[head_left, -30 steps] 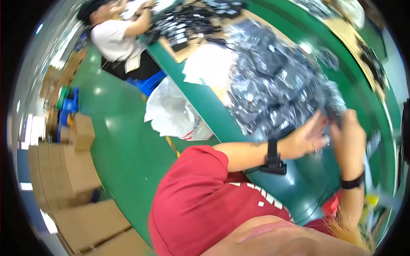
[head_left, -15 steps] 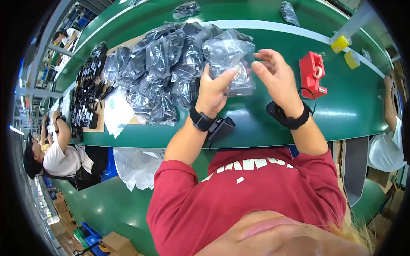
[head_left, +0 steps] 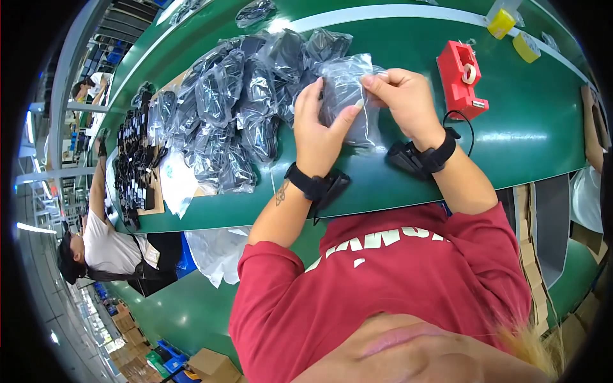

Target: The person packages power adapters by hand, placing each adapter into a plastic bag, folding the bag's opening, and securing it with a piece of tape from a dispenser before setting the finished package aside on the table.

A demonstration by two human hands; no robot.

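Note:
My left hand [head_left: 319, 127] and my right hand [head_left: 408, 102] both grip one clear plastic bag [head_left: 348, 96] with a dark item inside, held just above the green table [head_left: 511, 127]. The left fingers pinch its left edge, the right fingers pinch its top right corner. A heap of several similar bagged dark items [head_left: 236, 102] lies right beside it on the left. Each wrist wears a black band with a small black device.
A red tape dispenser [head_left: 461, 71] stands to the right of my hands, with yellow tape rolls [head_left: 511, 29] further back. Another person [head_left: 108, 242] in a white shirt works at the left by a board of black parts [head_left: 137, 159]. Cardboard boxes [head_left: 211, 364] sit on the floor.
The view has swung from the left side of the table to face the table squarely. My hands stay together on the bag, now turned more upright in front of me.

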